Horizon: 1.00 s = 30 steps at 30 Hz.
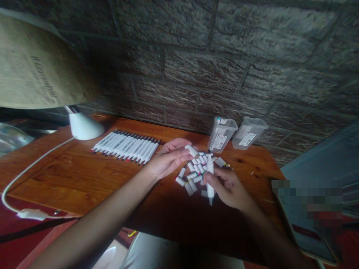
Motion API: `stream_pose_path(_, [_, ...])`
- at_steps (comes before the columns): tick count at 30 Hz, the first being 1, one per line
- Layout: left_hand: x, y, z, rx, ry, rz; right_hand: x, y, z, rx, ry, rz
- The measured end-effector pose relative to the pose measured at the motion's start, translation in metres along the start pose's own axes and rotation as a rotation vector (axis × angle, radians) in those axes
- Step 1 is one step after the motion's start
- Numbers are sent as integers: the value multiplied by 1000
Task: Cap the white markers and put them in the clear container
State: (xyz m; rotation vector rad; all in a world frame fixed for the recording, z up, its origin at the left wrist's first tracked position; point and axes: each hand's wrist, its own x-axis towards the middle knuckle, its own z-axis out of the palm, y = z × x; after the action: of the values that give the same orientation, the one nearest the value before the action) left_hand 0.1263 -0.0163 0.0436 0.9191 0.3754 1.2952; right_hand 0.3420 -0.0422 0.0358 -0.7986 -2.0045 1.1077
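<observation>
Between the thumb and fingers of my left hand [169, 158] is a white marker cap [192, 151]. My right hand [228, 186] grips a white marker [210, 177] that stands nearly upright, both of its ends bare of caps. Under and between the hands lies a loose pile of white marker caps [191, 185], some with coloured ends. My right hand and the marker hide part of that pile. Left of my left hand, a row of white markers [126, 147] with dark caps at the far end lies side by side on the table.
Two clear plastic cases [223, 134] with labels stand at the back of the wooden table [84, 179], near the stone wall. One holds a marker. At the left are a lamp base [85, 125], a large shade [42, 67] and a white cord [25, 170].
</observation>
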Motion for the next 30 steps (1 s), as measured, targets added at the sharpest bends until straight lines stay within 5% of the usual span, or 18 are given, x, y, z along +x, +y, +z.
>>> stream_pose_path(6, [-1,2,-2,2,26,-5,-3,-3,2,53,-97,6])
stream_pose_path(14, [-1,1,-1,42,43,-16,-2,-12,2,-196,-86,-91])
stream_pose_path(30, [-1,-2,0,57,51,-31,-3,-16,5,-200,-103,-123])
